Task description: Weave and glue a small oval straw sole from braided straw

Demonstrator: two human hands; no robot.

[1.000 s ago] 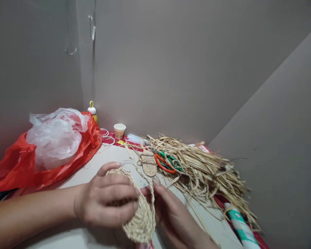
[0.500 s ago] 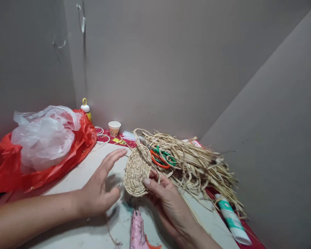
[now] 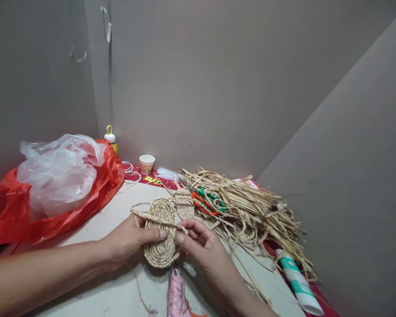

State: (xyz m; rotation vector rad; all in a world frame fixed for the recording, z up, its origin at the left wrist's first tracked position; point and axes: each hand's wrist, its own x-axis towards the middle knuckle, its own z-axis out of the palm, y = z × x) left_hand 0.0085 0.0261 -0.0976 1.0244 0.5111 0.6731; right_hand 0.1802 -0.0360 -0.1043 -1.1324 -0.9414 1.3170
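A coiled straw sole (image 3: 160, 254), oval in shape, is held upright above the table with its spiral face toward me. My left hand (image 3: 127, 240) grips its left edge, thumb across the front. A thin braided straw cord (image 3: 153, 218) crosses the sole's upper part and loops out to the left. At the right edge, my right hand (image 3: 204, 248) pinches the cord's other end between thumb and fingers. Just below lies a pink glue gun (image 3: 176, 288) with an orange trigger. Behind the sole rests a smaller woven straw piece (image 3: 185, 206) with darker bands across it.
Scissors with orange and green handles (image 3: 206, 202) lie against a large bundle of dry straw (image 3: 247, 207). A white and green roll (image 3: 298, 281) is at right. Red and clear plastic bags (image 3: 62, 176) fill the left, and a paper cup (image 3: 147, 164) stands at the back.
My left hand has moved right and closed on the sole, now turned with its spiral face showing. My right hand has shifted to the cord end. The banded woven piece behind is now visible.
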